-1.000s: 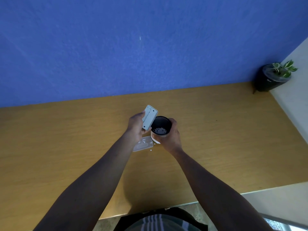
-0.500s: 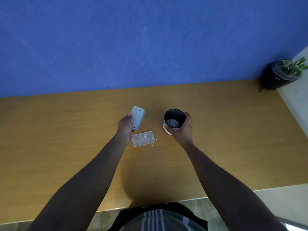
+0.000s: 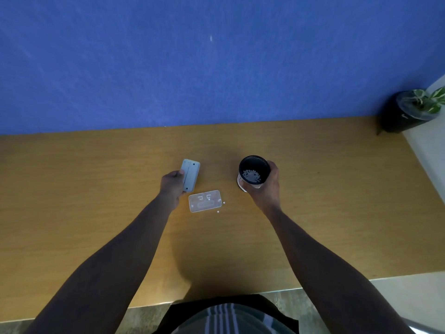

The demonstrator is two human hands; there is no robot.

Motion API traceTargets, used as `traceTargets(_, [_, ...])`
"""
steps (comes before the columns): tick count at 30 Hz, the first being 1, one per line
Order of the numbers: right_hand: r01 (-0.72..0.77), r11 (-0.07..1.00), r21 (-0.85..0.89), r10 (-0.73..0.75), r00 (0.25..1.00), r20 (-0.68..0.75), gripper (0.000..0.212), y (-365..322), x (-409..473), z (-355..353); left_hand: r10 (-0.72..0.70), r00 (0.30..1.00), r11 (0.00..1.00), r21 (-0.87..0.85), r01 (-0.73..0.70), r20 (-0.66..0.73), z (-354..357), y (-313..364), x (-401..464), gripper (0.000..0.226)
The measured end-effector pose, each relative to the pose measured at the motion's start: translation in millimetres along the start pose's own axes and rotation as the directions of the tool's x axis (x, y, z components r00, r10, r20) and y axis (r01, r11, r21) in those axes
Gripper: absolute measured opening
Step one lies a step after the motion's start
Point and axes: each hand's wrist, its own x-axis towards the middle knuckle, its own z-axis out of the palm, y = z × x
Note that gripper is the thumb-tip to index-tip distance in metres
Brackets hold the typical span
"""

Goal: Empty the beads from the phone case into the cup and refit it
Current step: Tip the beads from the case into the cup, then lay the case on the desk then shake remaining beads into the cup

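The left hand (image 3: 172, 186) grips a grey phone (image 3: 190, 175) by its left edge, fingers wrapped round it, held w/ its back up just above the wooden table (image 3: 96, 189). To the right, well apart, the right hand (image 3: 266, 186) is closed round a black cup (image 3: 253, 170), rim tilted toward the camera; whether the cup's base touches the table is hard to tell. White beads (image 3: 251, 175) lie in the cup's bottom. Between the hands, nearer the person, a clear phone case (image 3: 205, 201) lies flat on the table, inside up. Two stray beads (image 3: 221, 207) sit on the table just right of the case. A potted plant (image 3: 414, 109) stands at the far right corner, by the blue wall (image 3: 216, 56).
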Motion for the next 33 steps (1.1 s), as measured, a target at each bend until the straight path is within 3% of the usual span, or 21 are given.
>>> traceTargets(6, [-0.088,0.996,0.023,0.087,0.996,0.021,0.123,9.8,-6.2,-1.7,0.02,0.994,0.993,0.117,-0.008,-0.106,-1.5,-1.5,8.3,0.029])
traceTargets(14, [-0.157,0.987,0.024,0.157,0.988,0.001,0.122,25.9,-35.9,-1.4,0.089,0.978,0.974,0.22,-0.047,-0.186,-4.3,-3.9,9.9,0.031])
traceTargets(18, [-0.188,0.981,-0.042,0.188,0.982,-0.01,0.101,31.8,-52.8,5.4,0.11,0.97,0.971,0.232,-0.058,-0.215,-6.7,-5.4,9.7,0.024])
traceTargets(24, [-0.047,0.972,-0.229,0.073,0.992,0.105,0.044,36.3,-61.3,22.2,0.114,0.965,0.958,0.283,-0.044,-0.235,-14.8,-12.4,9.4,0.029])
traceTargets(33, [0.155,0.924,-0.35,-0.045,0.952,0.303,0.032,20.5,-53.5,47.9,0.124,0.964,0.96,0.274,-0.057,-0.234,-21.5,-18.7,9.6,0.029])
